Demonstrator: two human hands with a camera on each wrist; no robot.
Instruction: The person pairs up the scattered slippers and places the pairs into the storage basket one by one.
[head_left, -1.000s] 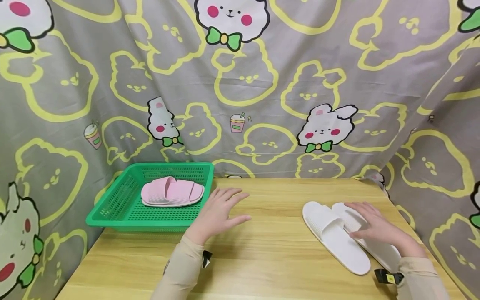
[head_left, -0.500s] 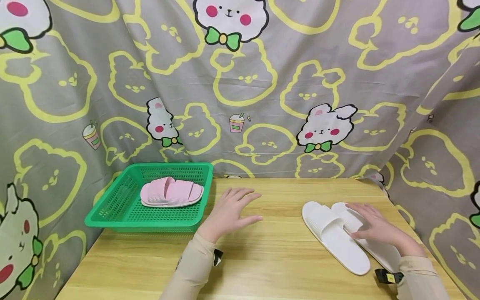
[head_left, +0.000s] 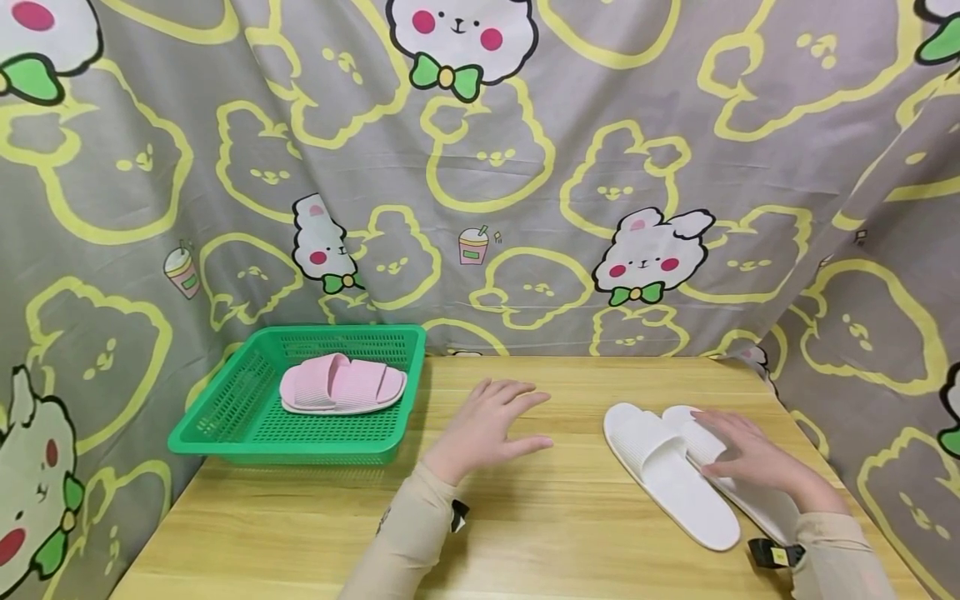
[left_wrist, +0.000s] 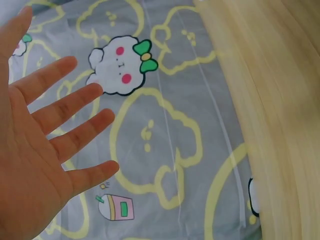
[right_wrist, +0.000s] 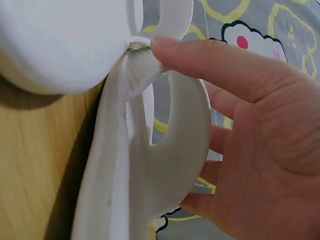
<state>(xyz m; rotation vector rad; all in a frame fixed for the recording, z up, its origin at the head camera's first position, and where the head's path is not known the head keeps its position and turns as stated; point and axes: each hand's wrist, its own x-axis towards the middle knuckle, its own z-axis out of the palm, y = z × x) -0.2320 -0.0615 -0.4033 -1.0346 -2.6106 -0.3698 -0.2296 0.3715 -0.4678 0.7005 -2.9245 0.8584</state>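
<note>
Right hand [head_left: 759,455] grips the rightmost white slipper [head_left: 759,502] beneath; left hand [head_left: 483,432] hovers spread-fingered.

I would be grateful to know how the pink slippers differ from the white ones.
The pink slippers sit inside the green basket, while the white slippers lie on the wooden table. In the head view, the pink slippers lie crosswise, whereas the white slippers slant. The right hand is on one of the white slippers; no hand touches the pink slippers. Both have wide ribbed straps.
</note>
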